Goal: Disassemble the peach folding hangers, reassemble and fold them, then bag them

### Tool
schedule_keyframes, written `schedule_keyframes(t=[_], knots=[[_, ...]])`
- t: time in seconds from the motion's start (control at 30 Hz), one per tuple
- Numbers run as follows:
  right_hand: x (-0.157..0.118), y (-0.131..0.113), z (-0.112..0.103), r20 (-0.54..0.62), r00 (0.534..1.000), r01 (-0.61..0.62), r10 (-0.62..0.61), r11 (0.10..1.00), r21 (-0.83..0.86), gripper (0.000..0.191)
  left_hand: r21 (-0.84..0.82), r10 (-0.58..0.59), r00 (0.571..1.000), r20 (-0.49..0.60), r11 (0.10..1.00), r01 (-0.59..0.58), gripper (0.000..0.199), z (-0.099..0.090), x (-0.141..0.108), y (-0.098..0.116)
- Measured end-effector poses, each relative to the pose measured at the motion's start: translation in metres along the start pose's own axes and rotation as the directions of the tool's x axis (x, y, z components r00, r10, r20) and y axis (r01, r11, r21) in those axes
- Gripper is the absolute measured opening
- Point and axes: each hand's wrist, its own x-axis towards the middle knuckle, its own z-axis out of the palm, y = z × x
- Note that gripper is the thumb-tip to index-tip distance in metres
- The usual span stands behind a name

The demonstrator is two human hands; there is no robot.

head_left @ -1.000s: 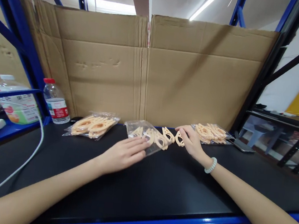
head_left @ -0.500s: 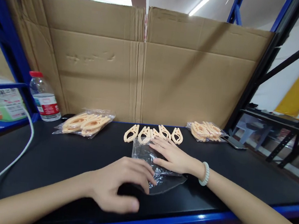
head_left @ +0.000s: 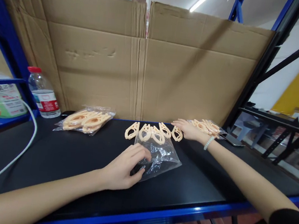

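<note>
Several beige plastic clips, shaped like big clothes pegs, lie in a row at the back of the table, among them a middle clip (head_left: 156, 131). A clear plastic bag (head_left: 164, 157) lies flat in front of them, its upper part by the middle clips. My left hand (head_left: 125, 168) is at the bag's left side, fingers curled and thumb apart, with nothing visible gripped. My right hand (head_left: 189, 130), wearing a pale beaded bracelet (head_left: 209, 143), reaches to the rightmost clip (head_left: 174, 134). Its fingers stretch over the clip's upper end; whether they touch it I cannot tell.
Filled bags of clips lie at the left (head_left: 87, 121) and right (head_left: 204, 125). A phone (head_left: 235, 140) is beyond the right bag. A red-capped bottle (head_left: 44, 96) and a white cable (head_left: 23, 149) are on the left. Cardboard (head_left: 98, 59) walls the back.
My right hand has moved off the bag, right and away to the rightmost clip. My left hand has shifted slightly forward. The bag's near edge has changed shape, and the middle clips are uncovered.
</note>
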Motion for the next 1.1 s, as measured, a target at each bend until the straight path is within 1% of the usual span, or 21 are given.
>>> schedule_keyframes(t=[0.03,0.1,0.2,0.27,0.4,0.47,0.53,0.57,0.6,0.63,0.67,0.73,0.77,0.83,0.87,0.9,0.93,1.0,1.03,1.1], knots=[[-0.001,0.009,0.0,0.057,0.998,0.005,-0.005,1.0,-0.01,0.056,0.0,0.018,1.0,0.006,1.0,-0.018,0.027,0.0,0.0,0.0],[-0.001,0.017,-0.001,0.164,0.986,0.017,-0.012,0.999,-0.029,0.057,0.001,0.039,0.999,0.022,0.999,-0.039,0.025,0.0,0.0,-0.001],[-0.002,0.017,-0.006,0.248,0.969,0.012,0.002,0.998,-0.056,0.044,0.023,0.064,0.997,0.045,0.998,-0.065,0.024,0.002,-0.001,-0.003],[-0.002,0.014,-0.015,0.292,0.956,-0.009,0.029,0.998,-0.07,0.035,0.047,0.083,0.995,0.054,0.995,-0.085,0.024,0.003,-0.001,-0.003],[-0.012,0.009,-0.04,0.393,0.914,-0.079,0.097,0.995,-0.061,0.029,0.098,0.09,0.995,0.049,0.991,-0.094,0.028,0.003,-0.002,-0.002],[-0.021,0.005,-0.056,0.425,0.899,-0.098,0.104,0.995,-0.034,0.027,0.114,0.09,0.995,0.046,0.989,-0.095,0.032,0.003,-0.002,-0.001],[-0.033,-0.002,-0.072,0.433,0.896,-0.101,0.094,0.995,-0.007,0.024,0.123,0.09,0.994,0.059,0.988,-0.097,0.036,0.003,-0.001,-0.001],[-0.039,-0.007,-0.08,0.422,0.903,-0.098,0.087,0.995,0.004,0.023,0.126,0.087,0.994,0.072,0.987,-0.096,0.039,0.003,-0.001,-0.002],[-0.045,-0.013,-0.087,0.396,0.915,-0.088,0.075,0.996,0.015,0.024,0.13,0.083,0.993,0.085,0.987,-0.094,0.041,0.004,-0.001,-0.002],[-0.051,-0.021,-0.094,0.345,0.937,-0.074,0.06,0.997,0.026,0.026,0.133,0.08,0.992,0.098,0.987,-0.093,0.043,0.004,-0.001,-0.002],[-0.057,-0.03,-0.1,0.278,0.96,-0.054,0.042,0.998,0.033,0.028,0.136,0.075,0.991,0.111,0.987,-0.09,0.046,0.005,-0.002,-0.003],[-0.069,-0.053,-0.11,0.089,0.996,-0.018,0.015,0.999,0.028,0.03,0.141,0.063,0.989,0.133,0.987,-0.081,0.051,0.006,-0.003,-0.002],[-0.074,-0.068,-0.114,-0.011,1.0,-0.011,0.011,1.0,0.018,0.028,0.143,0.057,0.988,0.144,0.987,-0.078,0.052,0.006,-0.004,-0.001],[-0.081,-0.1,-0.121,-0.201,0.979,0.015,-0.017,1.0,-0.014,0.024,0.145,0.049,0.986,0.162,0.987,-0.073,0.055,0.007,-0.005,0.001],[-0.083,-0.116,-0.123,-0.249,0.967,0.043,-0.049,0.999,-0.03,0.023,0.148,0.048,0.985,0.168,0.986,-0.073,0.056,0.007,-0.006,0.003],[-0.085,-0.133,-0.124,-0.278,0.956,0.085,-0.093,0.995,-0.042,0.021,0.152,0.048,0.984,0.171,0.986,-0.074,0.057,0.008,-0.006,0.004],[-0.085,-0.148,-0.125,-0.268,0.955,0.122,-0.127,0.992,-0.034,0.021,0.158,0.049,0.984,0.173,0.985,-0.077,0.058,0.008,-0.006,0.005],[-0.085,-0.174,-0.123,-0.189,0.963,0.198,-0.192,0.98,0.01,0.017,0.168,0.048,0.984,0.172,0.983,-0.078,0.06,0.008,-0.006,0.006],[-0.083,-0.184,-0.121,-0.125,0.963,0.241,-0.238,0.971,0.003,0.016,0.17,0.048,0.984,0.169,0.982,-0.077,0.06,0.007,-0.005,0.006],[-0.081,-0.199,-0.113,-0.031,0.946,0.321,-0.323,0.944,-0.075,0.02,0.171,0.048,0.985,0.164,0.982,-0.076,0.061,0.007,-0.005,0.006]])
